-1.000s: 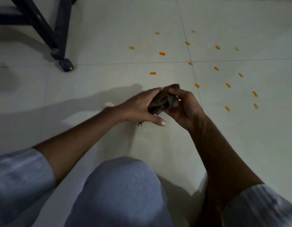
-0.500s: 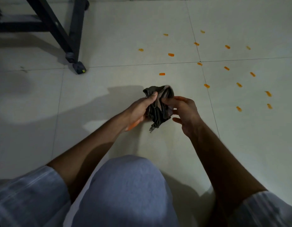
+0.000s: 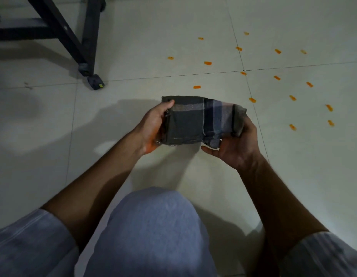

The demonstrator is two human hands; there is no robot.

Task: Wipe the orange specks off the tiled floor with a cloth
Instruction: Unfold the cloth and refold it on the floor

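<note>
A folded dark checked cloth [image 3: 195,120] is held above the tiled floor [image 3: 133,47], stretched flat between the two hands. The left hand [image 3: 151,128] is wrapped round the cloth's left edge, its thumb laid over the upper corner and its fingers hidden behind the fabric. The right hand [image 3: 235,142] is cupped under the cloth's right end, the fingers curled up behind the bunched fabric and the thumb lying below the lower edge. The orange specks [image 3: 277,76] are scattered over the floor beyond and to the right of the cloth, spread across a crossing of grout lines; the nearest one lies just beyond the cloth's top edge, and none is touched by the cloth. A black metal frame leg [image 3: 87,37] with a capped foot is seen on the floor beyond and to the left of the cloth. A knee in pale blue fabric [image 3: 151,226] is seen below the cloth, between the forearms.
</note>
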